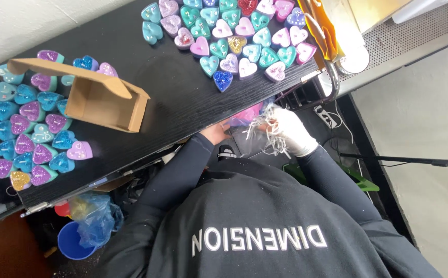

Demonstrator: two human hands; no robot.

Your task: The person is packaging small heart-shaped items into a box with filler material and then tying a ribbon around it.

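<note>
Black tabletop (183,98) with heart-shaped candles (234,36) | open cardboard box (105,100) | your right hand (291,131), gloved, fingers curled around shredded paper (265,128) below table edge | left hand (216,133) fingers hidden, cannot tell.

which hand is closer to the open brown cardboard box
Left. The left hand lies right of the open brown cardboard box; the right hand is farther off, holding white shredded paper.
</note>
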